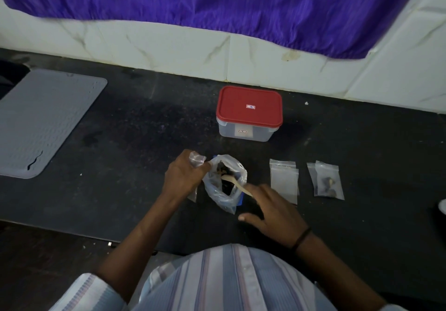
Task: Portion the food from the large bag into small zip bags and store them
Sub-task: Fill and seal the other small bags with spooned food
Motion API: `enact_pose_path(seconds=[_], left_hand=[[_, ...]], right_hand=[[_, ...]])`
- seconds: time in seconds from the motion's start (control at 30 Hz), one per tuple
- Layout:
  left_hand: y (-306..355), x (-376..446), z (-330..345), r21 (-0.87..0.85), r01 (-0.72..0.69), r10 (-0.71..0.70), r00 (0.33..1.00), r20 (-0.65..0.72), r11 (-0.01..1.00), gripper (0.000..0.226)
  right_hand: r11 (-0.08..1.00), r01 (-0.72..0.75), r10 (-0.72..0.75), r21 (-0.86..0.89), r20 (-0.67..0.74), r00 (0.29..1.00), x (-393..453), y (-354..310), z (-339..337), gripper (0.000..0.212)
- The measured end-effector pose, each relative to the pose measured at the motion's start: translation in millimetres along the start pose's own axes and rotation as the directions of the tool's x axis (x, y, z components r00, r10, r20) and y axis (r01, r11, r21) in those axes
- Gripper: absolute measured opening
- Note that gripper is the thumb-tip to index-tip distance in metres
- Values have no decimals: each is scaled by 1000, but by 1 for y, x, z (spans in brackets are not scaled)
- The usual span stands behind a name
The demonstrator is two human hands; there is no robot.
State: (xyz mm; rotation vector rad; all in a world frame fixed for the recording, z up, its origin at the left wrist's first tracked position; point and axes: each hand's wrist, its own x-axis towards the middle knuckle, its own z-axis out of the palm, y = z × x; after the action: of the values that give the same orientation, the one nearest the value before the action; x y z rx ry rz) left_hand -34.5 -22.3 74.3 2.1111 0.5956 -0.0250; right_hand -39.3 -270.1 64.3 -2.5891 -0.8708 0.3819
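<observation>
Now left hand (pixel 183 173) pinches small zip bag (pixel 196 160); right hand (pixel 270 210) grips spoon (pixel 235 185) inside large bag (pixel 224 185).

Lidded container (pixel 249 114) behind large bag (pixel 223 185)

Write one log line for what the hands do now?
left hand: holds small zip bag | right hand: wooden spoon in large bag
</observation>
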Motion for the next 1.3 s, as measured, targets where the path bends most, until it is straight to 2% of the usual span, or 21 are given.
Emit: enact_pose_path(seconds=[0.1,0.2,0.33,0.4,0.5,0.63,0.73,0.83,1.0,1.1,1.17,1.23,1.3], left_hand=[[-1,-2,7,-99,102,-95,993,71,990,39],[0,-5,17,-264,203,-182,978,101,943,52],[0,-2,27,-242,282,-268,959,92,928,54],[2,0,32,-247,290,-272,957,105,925,54],[9,1,35,-230,266,-251,964,93,936,50],[17,0,34,-174,182,-164,980,109,968,44],[23,3,29,-112,159,-141,978,152,981,43],[25,6,25,-80,137,-116,966,230,987,39],[31,4,19,-102,60,-24,947,322,993,25],[30,7,17,-107,71,-30,937,348,992,28],[27,12,17,-57,82,-61,951,303,995,36],[25,15,17,12,90,-90,966,241,996,41],[26,17,18,58,82,-93,968,234,995,45]], right_hand=[[998,65,-67,-13,-128,990,6,-6,12,46],[988,147,-156,-51,-319,935,15,-8,16,28],[969,123,-214,-216,-472,855,21,-1,17,18],[944,107,-257,-312,-491,832,23,3,16,14],[918,76,-261,-389,-452,853,24,4,13,19],[928,54,-211,-369,-399,892,27,3,17,27],[971,30,-120,-236,-375,919,30,0,19,16],[997,-68,53,-34,-324,945,28,-7,16,27],[970,-145,199,196,-296,934,23,-10,19,23],[924,-180,269,336,-239,933,23,-12,16,24],[879,-199,315,434,-215,924,23,-14,14,21],[806,-224,379,547,-187,906,25,-15,14,19],[718,-245,436,651,-146,888,27,-15,14,19]])
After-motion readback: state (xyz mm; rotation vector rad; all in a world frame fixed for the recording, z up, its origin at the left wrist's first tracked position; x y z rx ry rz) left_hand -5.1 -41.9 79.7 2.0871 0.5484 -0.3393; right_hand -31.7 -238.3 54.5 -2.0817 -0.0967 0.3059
